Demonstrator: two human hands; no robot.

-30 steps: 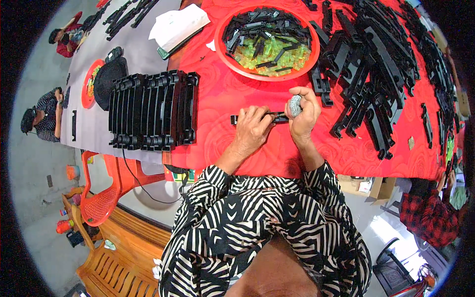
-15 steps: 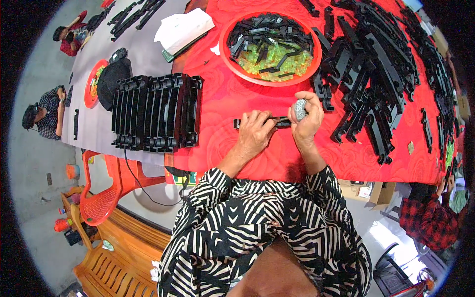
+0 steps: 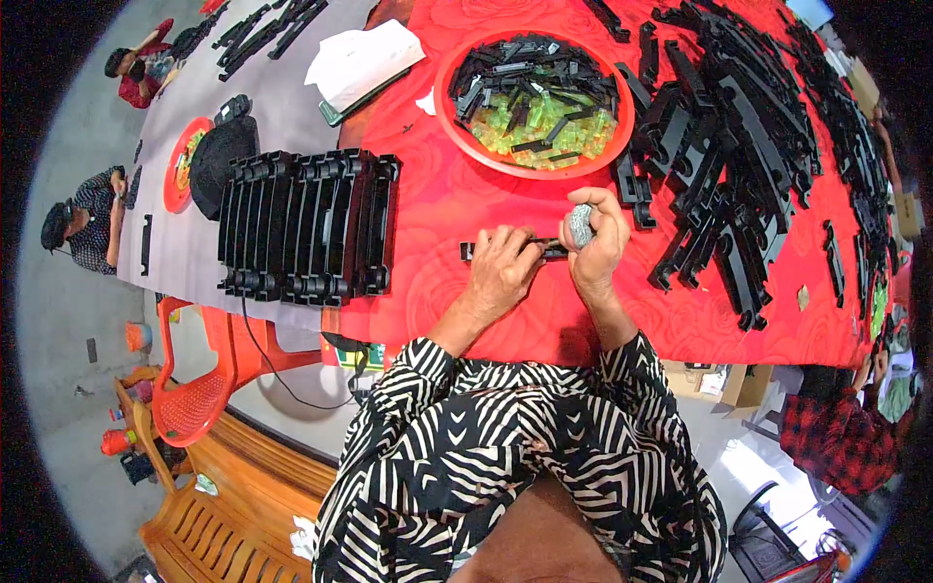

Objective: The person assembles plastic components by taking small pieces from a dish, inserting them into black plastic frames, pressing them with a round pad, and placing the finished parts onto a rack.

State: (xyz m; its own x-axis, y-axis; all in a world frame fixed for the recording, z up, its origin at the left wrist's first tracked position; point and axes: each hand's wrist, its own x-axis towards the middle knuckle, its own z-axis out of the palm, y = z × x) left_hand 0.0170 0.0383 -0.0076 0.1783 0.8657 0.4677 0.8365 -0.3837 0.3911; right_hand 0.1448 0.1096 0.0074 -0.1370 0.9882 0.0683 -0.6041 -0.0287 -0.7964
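On the red tablecloth, my left hand [image 3: 503,272] presses down on a long black plastic part [image 3: 467,252], its fingers closed over the middle of it. Just to its right, my right hand [image 3: 601,251] is wrapped round a rounded, speckled grey object [image 3: 581,225] that looks like a tool's handle. That fist rests at the right end of the black part, and its lower side is hidden by the fingers. Beyond both hands stands a red basin [image 3: 537,173] holding small black pieces [image 3: 525,68] and yellow-green translucent pieces [image 3: 530,124].
Stacked black plastic parts [image 3: 306,225] stand at the left, beside a black hat [image 3: 224,165]. A large heap of black parts [image 3: 719,146] covers the right side. White tissues [image 3: 364,66] lie at the far left. A red chair [image 3: 199,403] is below the table edge. Other people sit around.
The whole view has shifted slightly. Both hands keep nearly the same place on the black plastic part, and the grey object in my right hand is tilted a little differently.
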